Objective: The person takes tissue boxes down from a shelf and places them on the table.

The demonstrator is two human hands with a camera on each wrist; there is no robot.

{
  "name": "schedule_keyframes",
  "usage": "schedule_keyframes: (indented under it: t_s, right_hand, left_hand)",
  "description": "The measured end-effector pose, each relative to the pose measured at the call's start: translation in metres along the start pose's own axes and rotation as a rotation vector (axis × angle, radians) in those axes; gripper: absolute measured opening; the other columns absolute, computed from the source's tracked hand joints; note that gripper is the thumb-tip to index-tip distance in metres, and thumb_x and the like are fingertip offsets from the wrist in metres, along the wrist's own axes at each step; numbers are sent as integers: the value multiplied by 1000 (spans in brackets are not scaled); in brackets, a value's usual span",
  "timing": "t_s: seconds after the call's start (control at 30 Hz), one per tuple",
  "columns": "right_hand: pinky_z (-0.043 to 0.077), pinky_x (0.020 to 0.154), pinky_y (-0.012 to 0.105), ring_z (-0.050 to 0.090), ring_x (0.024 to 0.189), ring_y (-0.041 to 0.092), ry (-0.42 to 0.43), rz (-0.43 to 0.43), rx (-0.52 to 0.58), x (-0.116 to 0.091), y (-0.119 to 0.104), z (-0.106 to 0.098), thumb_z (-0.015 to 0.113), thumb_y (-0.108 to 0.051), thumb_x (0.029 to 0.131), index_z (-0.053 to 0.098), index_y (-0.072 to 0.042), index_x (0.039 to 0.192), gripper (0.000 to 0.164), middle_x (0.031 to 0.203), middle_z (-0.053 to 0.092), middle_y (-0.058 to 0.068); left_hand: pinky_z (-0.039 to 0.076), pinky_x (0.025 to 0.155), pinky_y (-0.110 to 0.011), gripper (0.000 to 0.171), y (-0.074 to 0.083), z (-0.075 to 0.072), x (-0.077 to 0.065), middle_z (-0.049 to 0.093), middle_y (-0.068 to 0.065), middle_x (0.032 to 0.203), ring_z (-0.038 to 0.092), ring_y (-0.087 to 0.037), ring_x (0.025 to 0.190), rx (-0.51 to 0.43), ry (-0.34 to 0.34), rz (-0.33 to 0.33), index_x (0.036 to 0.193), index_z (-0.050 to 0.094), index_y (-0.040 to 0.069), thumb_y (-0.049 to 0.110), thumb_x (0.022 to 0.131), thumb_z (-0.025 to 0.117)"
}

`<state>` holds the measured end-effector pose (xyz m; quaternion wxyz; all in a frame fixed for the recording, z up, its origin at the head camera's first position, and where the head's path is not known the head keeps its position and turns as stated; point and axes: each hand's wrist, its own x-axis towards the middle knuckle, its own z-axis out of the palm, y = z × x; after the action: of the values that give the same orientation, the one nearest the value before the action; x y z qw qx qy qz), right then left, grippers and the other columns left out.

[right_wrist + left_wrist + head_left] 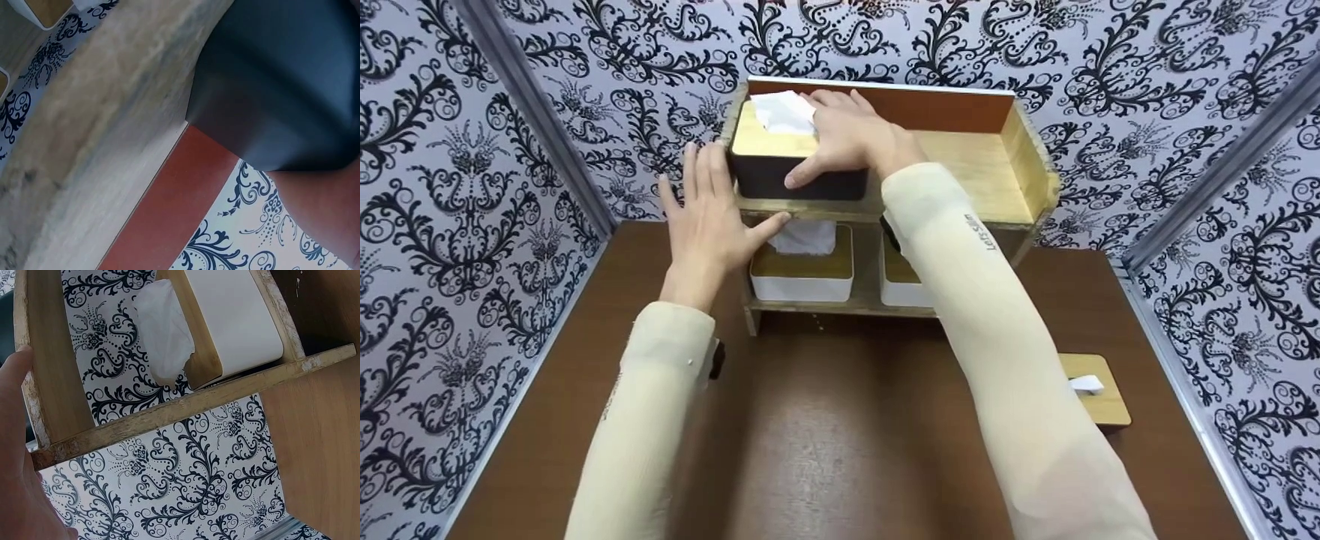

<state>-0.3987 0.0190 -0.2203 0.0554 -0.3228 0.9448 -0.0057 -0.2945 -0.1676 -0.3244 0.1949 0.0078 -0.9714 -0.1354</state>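
Observation:
A black tissue box [761, 178] with a light wooden lid and a white tissue sticking up stands at the left end of the wooden shelf's [967, 161] upper level. My right hand [851, 139] grips it from the right, thumb on the front face and fingers over the far side. In the right wrist view its dark wall [270, 107] shows large, close over the shelf board. My left hand [705, 214], fingers spread and mostly straight, is at the shelf's left side. The left thumb lies at the upper board's front edge, as the left wrist view also shows.
On the lower level sit two white tissue boxes with wooden lids, one at left [802, 289] and one [904, 294] partly behind my right arm. Another wooden-lidded tissue box [1102, 397] is on the brown table [810, 450] at right. Patterned walls surround the table.

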Motion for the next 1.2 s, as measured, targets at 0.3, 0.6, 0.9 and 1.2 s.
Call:
schedule_keyframes:
  t_s: [0.3,0.6,0.9,1.2]
  right_hand:
    - [9,124,47,17,149,29,31,-3,3,-4,1,4,66,-77,66,6,-13,158,127,164,14,8]
    - [18,120,45,24,144,27,98,-14,24,-10,1,3,71,-74,64,12,-15,158,126,160,24,6]
    - [18,120,44,25,142,27,127,-21,24,-22,-2,4,74,-70,62,13,-13,158,127,158,25,6]
    - [18,120,44,24,142,25,150,-16,11,-41,4,0,76,-68,61,15,-13,157,127,157,26,6]
  left_hand:
    - [-2,120,-64,120,1,2,-1,3,-13,164,-5,-29,153,7,-18,-1,155,-5,12,77,76,57]
    - [-1,120,-63,120,5,2,0,4,-14,164,-6,-28,153,-4,-19,4,155,-2,11,78,75,58]
    - [0,120,-64,119,2,3,0,6,-14,163,-4,-29,153,-5,-17,-11,155,-2,12,77,75,59]
    - [-2,120,-64,120,0,1,2,2,-15,164,-8,-28,153,-17,-35,-19,155,-4,12,74,75,61]
